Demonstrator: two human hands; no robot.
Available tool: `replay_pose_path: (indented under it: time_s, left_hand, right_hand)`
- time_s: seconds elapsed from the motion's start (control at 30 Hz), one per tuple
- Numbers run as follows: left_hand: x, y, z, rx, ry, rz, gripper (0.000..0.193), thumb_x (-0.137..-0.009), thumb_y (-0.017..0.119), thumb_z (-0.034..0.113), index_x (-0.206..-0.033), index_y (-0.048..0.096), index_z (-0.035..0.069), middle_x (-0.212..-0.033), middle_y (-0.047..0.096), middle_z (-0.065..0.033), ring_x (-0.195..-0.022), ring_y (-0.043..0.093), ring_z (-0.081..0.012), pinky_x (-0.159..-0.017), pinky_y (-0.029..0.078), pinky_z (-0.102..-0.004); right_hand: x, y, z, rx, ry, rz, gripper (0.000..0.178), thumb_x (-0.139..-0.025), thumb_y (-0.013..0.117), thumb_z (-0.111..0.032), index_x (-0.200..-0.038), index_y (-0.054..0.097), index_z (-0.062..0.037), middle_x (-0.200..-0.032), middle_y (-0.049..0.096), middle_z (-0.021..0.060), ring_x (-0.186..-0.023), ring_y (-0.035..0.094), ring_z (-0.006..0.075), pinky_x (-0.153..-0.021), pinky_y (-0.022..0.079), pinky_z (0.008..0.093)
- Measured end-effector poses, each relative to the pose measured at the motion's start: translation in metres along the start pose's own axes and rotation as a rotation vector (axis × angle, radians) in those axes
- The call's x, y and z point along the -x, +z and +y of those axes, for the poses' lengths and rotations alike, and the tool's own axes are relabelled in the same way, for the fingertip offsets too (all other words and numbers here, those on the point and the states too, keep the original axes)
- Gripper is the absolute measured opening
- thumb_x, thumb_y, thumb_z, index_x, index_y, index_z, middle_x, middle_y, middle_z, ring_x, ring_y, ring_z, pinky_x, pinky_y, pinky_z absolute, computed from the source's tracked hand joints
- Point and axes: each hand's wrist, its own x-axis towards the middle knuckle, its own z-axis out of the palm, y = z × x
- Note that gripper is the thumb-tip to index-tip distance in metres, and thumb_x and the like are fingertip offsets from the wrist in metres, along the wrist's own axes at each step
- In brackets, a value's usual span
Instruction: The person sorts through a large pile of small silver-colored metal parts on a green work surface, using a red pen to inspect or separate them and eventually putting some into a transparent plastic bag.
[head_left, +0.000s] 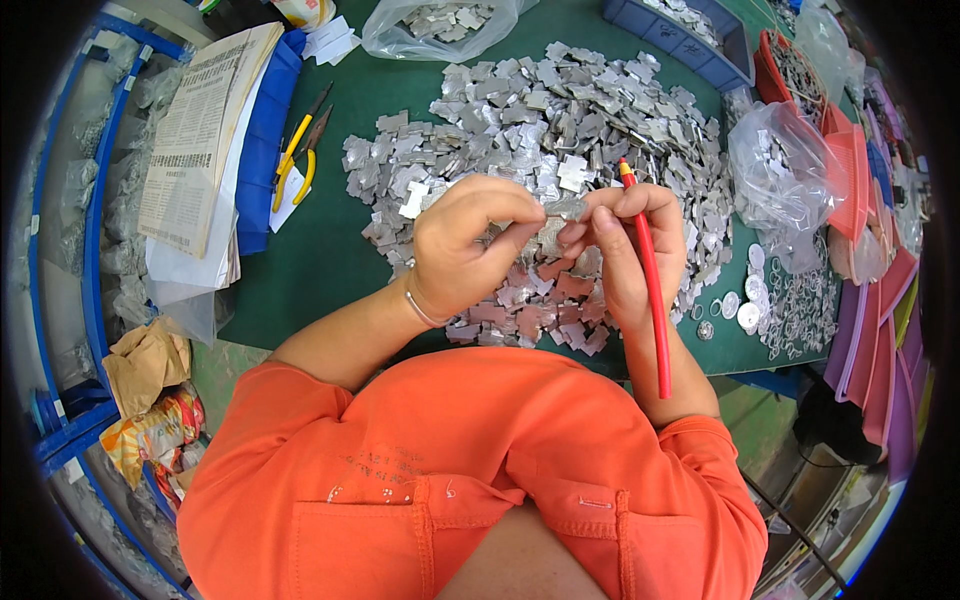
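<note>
My left hand (465, 235) is closed in a pinch, its thumb and forefinger at one end of a small silvery metal plate (567, 208). The other end of that plate sits between the thumb and finger of my right hand (640, 240). Also gripped in my right hand is a red pencil (652, 290), slanting down past the wrist. Both hands are above a wide heap of flat, notched metal plates (590, 110) on the green tabletop (340, 110). The fingers partly cover the held plate.
Yellow-handled pliers (300, 160) lie left, beside a blue bin (270, 140) topped with newspaper (205, 140). Behind the heap are a plastic bag (440, 30) of plates and a blue-grey bin (690, 40). Rings and discs (780, 300) lie right, near a clear bag (780, 170).
</note>
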Motion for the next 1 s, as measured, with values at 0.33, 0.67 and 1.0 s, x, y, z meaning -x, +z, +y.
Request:
replay_pose_path:
  time_s: [0.33, 0.67, 1.0]
  left_hand:
    - [0.000, -0.007, 0.001, -0.009, 0.009, -0.075, 0.023, -0.066, 0.063, -0.015, -0.081, 0.060, 0.002, -0.087, 0.061, -0.0095, -0.081, 0.059, -0.0206, -0.072, 0.047, -0.0291]
    - [-0.036, -0.068, -0.042, -0.468, -0.213, 0.031, 0.011, -0.071, 0.062, 0.000, -0.082, 0.063, 0.003, -0.082, 0.060, -0.0105, -0.075, 0.059, -0.0275, -0.068, 0.047, -0.0312]
    - [-0.044, -0.069, -0.070, -0.615, -0.348, -0.397, 0.023, -0.069, 0.069, 0.007, -0.091, 0.064, 0.003, -0.077, 0.058, -0.0082, -0.070, 0.057, -0.0214, -0.065, 0.046, -0.0296]
  right_hand:
    - [-0.002, 0.008, -0.010, -0.013, 0.151, 0.078, 0.020, -0.084, 0.056, 0.002, -0.093, 0.040, -0.0041, -0.084, 0.058, 0.0106, -0.066, 0.059, 0.0128, -0.056, 0.050, 0.0226]
    - [-0.063, -0.161, -0.092, 1.600, -0.755, 0.681, 0.011, -0.078, 0.066, -0.006, -0.084, 0.058, 0.0001, -0.080, 0.063, 0.0061, -0.073, 0.059, 0.0155, -0.070, 0.048, 0.0262]
    - [-0.041, -0.089, -0.031, 0.998, -0.497, 0.269, 0.009, -0.079, 0.059, 0.001, -0.086, 0.054, -0.0016, -0.093, 0.064, 0.0111, -0.085, 0.059, 0.0162, -0.080, 0.045, 0.0275]
